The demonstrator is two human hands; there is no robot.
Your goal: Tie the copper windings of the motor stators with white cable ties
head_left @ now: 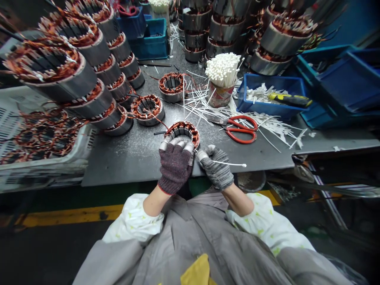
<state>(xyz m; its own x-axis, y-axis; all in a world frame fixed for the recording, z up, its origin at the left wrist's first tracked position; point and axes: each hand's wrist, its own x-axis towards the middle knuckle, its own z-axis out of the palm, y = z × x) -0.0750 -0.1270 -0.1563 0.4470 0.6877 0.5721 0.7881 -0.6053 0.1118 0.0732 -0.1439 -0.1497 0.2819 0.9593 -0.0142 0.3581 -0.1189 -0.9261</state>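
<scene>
A motor stator with copper windings lies at the front of the grey bench. My left hand, in a dark knitted glove with pale fingertips, grips its near side, fingers bent over the rim. Just right of it, my right hand, in a grey striped glove, pinches a white cable tie; the tie's head sticks out to the right, and its other end is hidden by the fingers near the stator. Behind stand two more small stators, one at the left and one farther back.
Red-handled scissors lie among loose cable ties. Beyond them are a can of ties and a blue bin holding a yellow-black tool. Stator stacks rise at left, above a white crate. The bench ends near my body.
</scene>
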